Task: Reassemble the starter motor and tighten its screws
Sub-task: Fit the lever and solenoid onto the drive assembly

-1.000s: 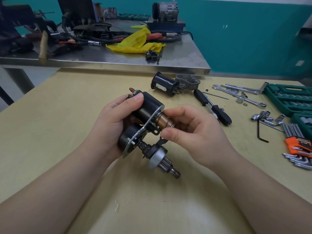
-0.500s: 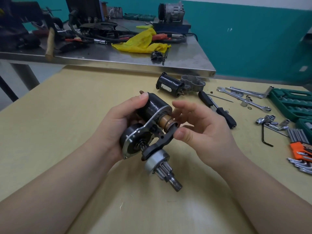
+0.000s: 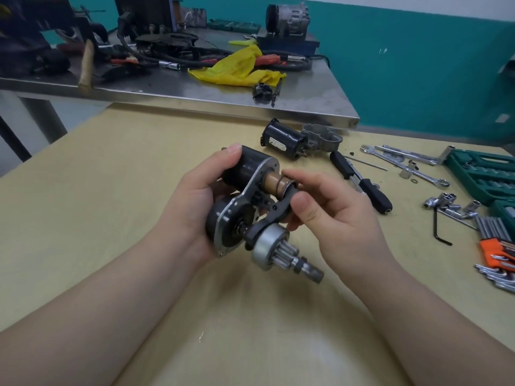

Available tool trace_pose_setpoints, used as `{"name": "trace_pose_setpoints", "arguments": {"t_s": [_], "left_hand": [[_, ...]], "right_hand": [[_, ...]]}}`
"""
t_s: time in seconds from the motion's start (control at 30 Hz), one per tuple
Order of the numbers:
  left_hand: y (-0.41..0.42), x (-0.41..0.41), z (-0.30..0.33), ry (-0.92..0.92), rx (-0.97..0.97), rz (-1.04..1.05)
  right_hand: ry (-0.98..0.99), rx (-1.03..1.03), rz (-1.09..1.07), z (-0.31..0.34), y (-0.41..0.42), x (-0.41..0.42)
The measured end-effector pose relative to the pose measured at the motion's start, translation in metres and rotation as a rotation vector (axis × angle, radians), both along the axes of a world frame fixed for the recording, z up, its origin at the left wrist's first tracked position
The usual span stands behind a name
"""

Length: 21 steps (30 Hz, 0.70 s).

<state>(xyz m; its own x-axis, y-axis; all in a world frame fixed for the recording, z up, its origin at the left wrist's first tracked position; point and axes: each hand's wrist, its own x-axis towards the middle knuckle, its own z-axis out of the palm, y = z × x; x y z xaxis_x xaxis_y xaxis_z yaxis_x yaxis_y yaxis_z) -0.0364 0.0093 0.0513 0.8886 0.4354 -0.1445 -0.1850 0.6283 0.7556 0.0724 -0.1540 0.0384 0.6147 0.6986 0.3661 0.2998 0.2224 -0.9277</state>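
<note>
My left hand [image 3: 192,201] grips the starter motor assembly [image 3: 242,201] above the wooden table [image 3: 111,176], fingers wrapped round its black solenoid body. A metal plate joins the solenoid to a lower black housing. The copper plunger [image 3: 274,183] sticks out to the right, and a black shift fork [image 3: 274,215] links it to the silver pinion drive [image 3: 278,250] on the shaft. My right hand [image 3: 334,215] pinches the fork's upper end at the plunger between thumb and fingers. A black motor casing [image 3: 282,142] and a grey nose housing [image 3: 323,136] lie further back on the table.
A black-handled ratchet [image 3: 362,182], spanners [image 3: 404,168], loose sockets [image 3: 446,203], hex keys [image 3: 498,246] and green socket cases [image 3: 482,174] lie at the right. Behind stands a steel bench [image 3: 292,98] with a yellow cloth [image 3: 239,69], cables and a compressor.
My right hand shifted from holding the plunger end to pinching the fork where it meets the plunger. The assembly turned slightly, and the fork now bridges plunger and pinion drive.
</note>
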Motion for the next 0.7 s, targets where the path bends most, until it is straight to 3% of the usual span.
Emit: {"name": "trace_pose_setpoints", "arguments": {"t_s": [0.13,0.2,0.3,0.4,0.57,0.7], "left_hand": [[0.002,0.002,0.001,0.03,-0.164,0.094],[0.007,0.002,0.003,0.032,-0.228,0.174],[0.017,0.001,0.006,0.035,-0.276,0.289],[0.017,0.002,0.007,0.027,-0.288,0.306],[-0.001,0.004,0.006,0.034,-0.062,0.315],[-0.013,0.003,0.0,-0.114,0.137,0.262]], "right_hand": [[0.132,-0.047,-0.031,-0.004,0.003,0.002],[0.015,-0.147,-0.043,-0.008,0.003,0.0],[-0.103,-0.306,0.106,-0.016,0.006,-0.015],[0.022,-0.259,0.199,-0.021,0.011,-0.031],[0.106,-0.045,0.046,-0.026,0.017,-0.036],[0.306,0.147,-0.08,-0.021,0.015,-0.027]]}}
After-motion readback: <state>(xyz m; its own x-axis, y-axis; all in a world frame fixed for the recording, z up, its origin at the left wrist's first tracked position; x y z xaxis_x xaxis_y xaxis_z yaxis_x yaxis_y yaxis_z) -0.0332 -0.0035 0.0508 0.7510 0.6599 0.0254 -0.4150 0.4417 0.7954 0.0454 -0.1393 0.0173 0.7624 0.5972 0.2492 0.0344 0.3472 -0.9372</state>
